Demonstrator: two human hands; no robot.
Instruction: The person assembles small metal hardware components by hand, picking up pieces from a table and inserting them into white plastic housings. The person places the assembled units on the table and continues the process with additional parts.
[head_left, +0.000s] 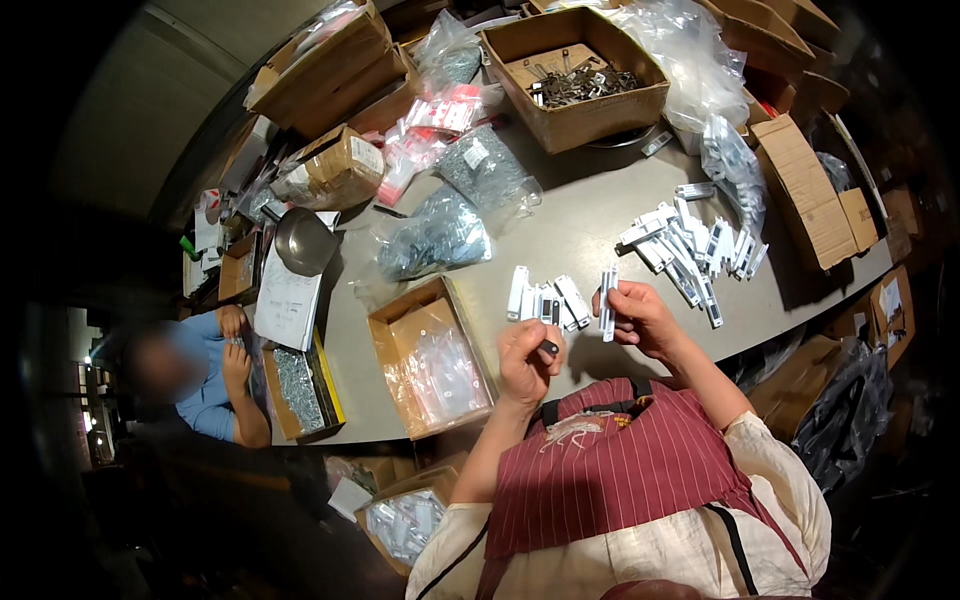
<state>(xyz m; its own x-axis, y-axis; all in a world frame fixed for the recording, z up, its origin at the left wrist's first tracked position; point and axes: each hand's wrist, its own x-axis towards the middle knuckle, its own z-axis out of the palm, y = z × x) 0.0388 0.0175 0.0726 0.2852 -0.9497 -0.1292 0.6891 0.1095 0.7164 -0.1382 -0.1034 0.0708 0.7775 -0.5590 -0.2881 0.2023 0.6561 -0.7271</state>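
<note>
My left hand (526, 362) is closed, with a small black piece (548, 347) sticking out of its curled fingers; the rest of that piece is hidden. Between the thumb and fingers of my right hand (645, 315) stands a narrow white plastic housing (609, 300), held upright above the table. The two hands are a short way apart. Just beyond them lies a small group of similar white housings (572, 300), some with dark slots. To the right of my right hand spreads a larger loose pile of white housings (678, 250).
Left of my hands sits an open carton with clear plastic bags (440, 375). A deep carton of metal parts (575, 85) stands at the back, and filled bags (435, 235) lie left of it. At far left a co-worker in a blue shirt (205, 375) sits beside a box of small metal parts (298, 390).
</note>
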